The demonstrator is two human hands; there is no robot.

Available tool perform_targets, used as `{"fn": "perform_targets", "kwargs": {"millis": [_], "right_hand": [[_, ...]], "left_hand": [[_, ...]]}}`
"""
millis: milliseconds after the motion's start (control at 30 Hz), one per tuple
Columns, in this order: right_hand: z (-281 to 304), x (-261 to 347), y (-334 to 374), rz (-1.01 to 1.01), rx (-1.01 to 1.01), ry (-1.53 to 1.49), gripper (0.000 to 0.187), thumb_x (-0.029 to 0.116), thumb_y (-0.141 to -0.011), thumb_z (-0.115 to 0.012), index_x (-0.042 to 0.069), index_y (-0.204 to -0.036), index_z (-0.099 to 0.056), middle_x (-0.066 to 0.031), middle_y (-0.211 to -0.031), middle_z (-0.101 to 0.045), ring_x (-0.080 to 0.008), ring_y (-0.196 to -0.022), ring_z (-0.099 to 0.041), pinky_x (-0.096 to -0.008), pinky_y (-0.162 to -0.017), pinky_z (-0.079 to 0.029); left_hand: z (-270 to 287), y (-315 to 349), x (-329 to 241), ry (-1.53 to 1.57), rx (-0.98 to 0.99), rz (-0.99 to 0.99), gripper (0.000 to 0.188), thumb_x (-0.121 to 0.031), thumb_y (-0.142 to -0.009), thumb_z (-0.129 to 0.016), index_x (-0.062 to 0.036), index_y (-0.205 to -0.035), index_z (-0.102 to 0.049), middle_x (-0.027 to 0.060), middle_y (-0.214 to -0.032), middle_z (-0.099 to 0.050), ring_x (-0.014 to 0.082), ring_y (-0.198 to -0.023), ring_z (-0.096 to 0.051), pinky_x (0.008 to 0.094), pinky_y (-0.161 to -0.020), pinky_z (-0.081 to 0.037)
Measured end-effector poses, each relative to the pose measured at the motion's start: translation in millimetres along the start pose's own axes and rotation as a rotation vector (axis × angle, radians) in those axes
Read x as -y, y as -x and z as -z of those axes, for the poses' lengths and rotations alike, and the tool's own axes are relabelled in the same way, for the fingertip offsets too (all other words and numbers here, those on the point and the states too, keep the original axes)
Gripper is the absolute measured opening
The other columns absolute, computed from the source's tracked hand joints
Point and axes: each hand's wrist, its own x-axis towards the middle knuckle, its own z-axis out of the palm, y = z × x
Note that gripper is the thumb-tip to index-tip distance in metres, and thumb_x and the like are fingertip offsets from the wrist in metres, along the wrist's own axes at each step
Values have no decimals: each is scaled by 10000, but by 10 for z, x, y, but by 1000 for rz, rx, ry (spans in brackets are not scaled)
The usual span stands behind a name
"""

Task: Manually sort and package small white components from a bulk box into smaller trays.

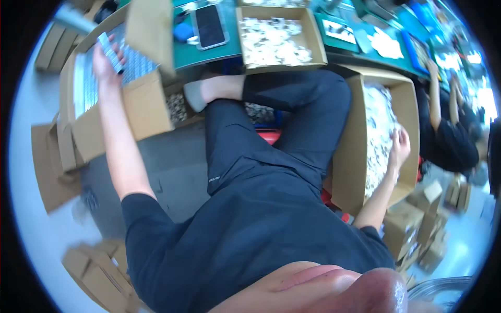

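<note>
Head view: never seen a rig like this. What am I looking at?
No machine: these are a person's bare hands, filmed from a camera on their head looking down. Its fisheye lens bends straight edges.

The left hand holds a slim grey strip above an open cardboard box. The right hand reaches into another box of pale pieces; whether it grips one isn't clear. On the green table are a phone and a box of white parts.

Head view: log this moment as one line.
left hand: holds slim grey bar at left carton | right hand: at small pale parts in right carton, grip unclear | phone: on green table
</note>
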Motion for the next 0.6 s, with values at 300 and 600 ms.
{"fn": "perform_targets", "kwargs": {"millis": [300, 600], "right_hand": [[-1880, 1283, -962, 276, 65, -142, 359, 211, -900, -819, 0, -1183, -753, -84, -1013, -769, -117, -916, -696, -271, -834, -554], [-2757, 1464, -1212, 614, 81, 65, 301, 239, -915, -791, 103, -1184, -784, -80, -1064, -767, -134, -835, -700, -276, -801, -562]], "left_hand": [[-175, 1195, -310, 528, 521, -95, 429, -367, -1117, -347, 7, -1235, -522, 12, -674, -420, 125, -530, -420, 260, -383, -381], [-828, 2363, 525, 768, 752, 411, 523, -481, -1113, -307, -1, -1142, -512, 78, -582, -490, 183, -399, -479, 300, -307, -429]]}}
